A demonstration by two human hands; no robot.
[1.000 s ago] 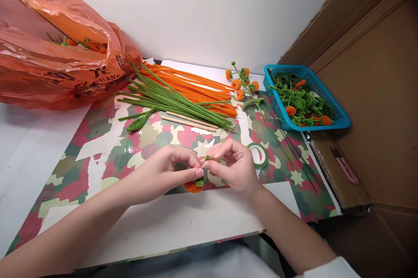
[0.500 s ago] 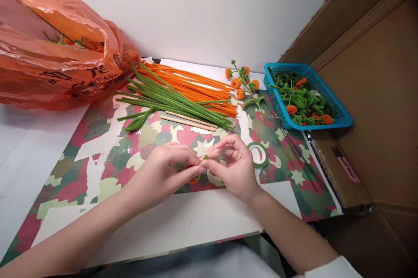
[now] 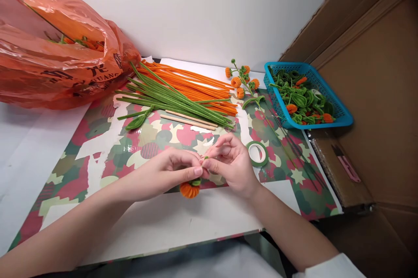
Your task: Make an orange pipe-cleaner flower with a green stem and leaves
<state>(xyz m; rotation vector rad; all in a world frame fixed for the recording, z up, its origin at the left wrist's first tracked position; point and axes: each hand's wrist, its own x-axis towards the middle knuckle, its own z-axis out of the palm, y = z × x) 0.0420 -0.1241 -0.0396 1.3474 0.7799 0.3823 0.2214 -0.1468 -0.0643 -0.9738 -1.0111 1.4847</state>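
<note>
Low in the middle of the head view hangs an orange pipe-cleaner flower [image 3: 189, 190] with a green base. My left hand [image 3: 173, 169] is closed on its green stem, thumb against fingers. My right hand [image 3: 232, 165] meets the left one and pinches the green tip [image 3: 205, 157] that shows between the fingertips. The rest of the stem is hidden by my fingers. Just right of my right hand lies a roll of green tape [image 3: 257, 154]. Beyond both hands are two thin wooden sticks [image 3: 189, 121] and a green pipe-cleaner leaf [image 3: 137, 121].
Green pipe cleaners [image 3: 170, 99] and orange pipe cleaners [image 3: 196, 84] lie at the back. A finished flower spray [image 3: 243, 82] rests beside a blue basket [image 3: 341, 114] of pieces. An orange plastic bag [image 3: 58, 77] bulges at left. A pink cutter [image 3: 348, 164] lies on cardboard at right.
The orange flower, mostly hidden behind my left fingers before, now shows below them. My left hand has turned slightly; the right keeps its pinch in nearly the same place.
</note>
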